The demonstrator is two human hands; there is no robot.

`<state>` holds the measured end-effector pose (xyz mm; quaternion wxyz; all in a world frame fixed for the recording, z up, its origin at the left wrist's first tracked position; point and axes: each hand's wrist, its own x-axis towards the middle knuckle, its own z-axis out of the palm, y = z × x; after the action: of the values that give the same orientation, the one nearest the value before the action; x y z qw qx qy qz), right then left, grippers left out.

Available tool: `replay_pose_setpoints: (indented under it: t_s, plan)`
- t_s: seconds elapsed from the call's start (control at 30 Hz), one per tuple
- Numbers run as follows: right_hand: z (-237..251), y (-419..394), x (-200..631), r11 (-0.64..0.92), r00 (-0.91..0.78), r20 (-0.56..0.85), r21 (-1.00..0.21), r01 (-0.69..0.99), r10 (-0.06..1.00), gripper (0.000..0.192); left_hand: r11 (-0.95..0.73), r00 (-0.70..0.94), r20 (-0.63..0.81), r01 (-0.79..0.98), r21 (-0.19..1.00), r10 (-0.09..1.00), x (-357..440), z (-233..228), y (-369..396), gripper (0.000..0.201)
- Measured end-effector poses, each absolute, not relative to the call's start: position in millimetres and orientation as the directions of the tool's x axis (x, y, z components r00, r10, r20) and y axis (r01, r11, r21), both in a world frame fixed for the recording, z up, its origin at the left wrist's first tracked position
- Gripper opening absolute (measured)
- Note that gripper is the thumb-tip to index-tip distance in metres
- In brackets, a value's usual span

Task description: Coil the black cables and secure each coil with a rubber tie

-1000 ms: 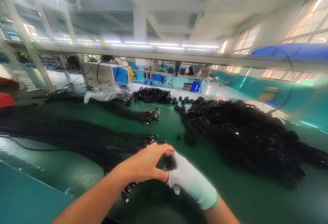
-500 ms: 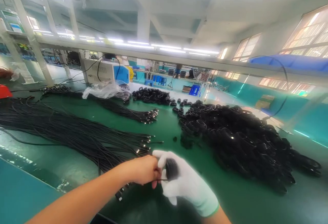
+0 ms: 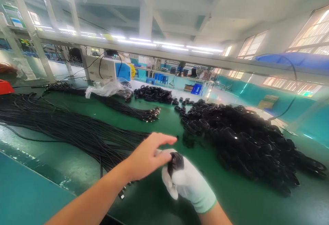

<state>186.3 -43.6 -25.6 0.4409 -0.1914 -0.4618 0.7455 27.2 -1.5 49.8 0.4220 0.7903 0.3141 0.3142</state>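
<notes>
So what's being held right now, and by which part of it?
The gloved right hand holds a black coiled cable by its wound turns. The bare left hand is open beside it; whether they touch is unclear.

Left of centre in the frame, a vented grey-and-blue machine (image 3: 109,69) stands behind a crumpled clear plastic bag (image 3: 104,89); a red object (image 3: 6,87) sits at the left edge. Farther back, near the centre, are blue stools (image 3: 164,79) and a round fan (image 3: 203,73). Blue material (image 3: 295,60) spreads at the upper right, in front of a window (image 3: 315,29).
</notes>
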Motion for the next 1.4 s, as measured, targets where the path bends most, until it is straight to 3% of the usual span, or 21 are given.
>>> replay_pose_setpoints:
  t_s: [0.07, 0.13, 0.2, 0.3, 0.37, 0.47, 0.57, 0.67, 0.8, 0.9, 1.23, 1.33, 1.4]
  plan:
    - [-29, -42, 186, -0.245, -0.583, 0.111, -0.832, -0.497, 0.805, 0.059, -0.597, 0.669, 0.279, 0.306, 0.742, 0.689, 31, 51, -2, 0.033]
    - [-30, -41, 184, -0.259, -0.500, 0.087, -0.773, -0.580, 0.861, 0.052, -0.609, 0.654, 0.278, 0.354, 0.709, 0.704, 31, 52, 1, 0.027]
    - [-28, -40, 180, -0.287, -0.398, -0.003, -0.697, -0.657, 0.918, 0.043, -0.541, 0.659, 0.217, 0.337, 0.771, 0.720, 28, 51, 8, 0.030]
    - [-24, -39, 175, -0.412, -0.427, -0.139, -0.632, -0.656, 0.893, 0.045, -0.387, 0.717, 0.109, 0.236, 0.891, 0.688, 22, 45, 21, 0.036]
    - [-22, -39, 173, -0.389, -0.429, -0.115, -0.671, -0.631, 0.896, 0.045, -0.314, 0.684, 0.071, 0.238, 0.919, 0.726, 21, 39, 26, 0.030]
    - [-24, -40, 176, -0.226, -0.382, -0.007, -0.816, -0.532, 0.924, 0.039, -0.300, 0.604, 0.042, 0.333, 0.894, 0.796, 26, 31, 28, 0.027]
    - [-24, -41, 181, -0.169, -0.360, -0.004, -0.888, -0.429, 0.933, 0.048, -0.318, 0.525, 0.100, 0.344, 0.884, 0.845, 29, 28, 20, 0.024]
    - [-18, -42, 182, -0.182, -0.368, -0.014, -0.886, -0.427, 0.930, 0.046, -0.255, 0.438, 0.110, 0.287, 0.923, 0.892, 27, 23, 6, 0.018]
    - [-7, -44, 174, -0.122, -0.337, -0.002, -0.934, -0.336, 0.942, 0.031, 0.011, 0.508, -0.093, 0.162, 0.987, 0.856, 26, 13, -11, 0.011]
    - [-7, -45, 170, -0.125, -0.338, 0.002, -0.927, -0.353, 0.941, 0.034, 0.104, 0.529, -0.108, 0.037, 0.994, 0.841, 27, 6, -15, 0.012]
    - [-21, -39, 176, -0.194, -0.370, -0.023, -0.881, -0.432, 0.929, 0.046, 0.152, 0.584, -0.093, -0.051, 0.987, 0.806, 29, -1, -4, 0.015]
    - [-20, -38, 177, -0.207, -0.391, -0.020, -0.872, -0.443, 0.920, 0.045, 0.111, 0.583, -0.097, 0.012, 0.994, 0.806, 28, 0, -4, 0.015]
    - [-21, -39, 177, -0.213, -0.397, -0.015, -0.863, -0.458, 0.918, 0.042, -0.006, 0.513, -0.055, 0.117, 0.993, 0.857, 26, 1, -4, 0.011]
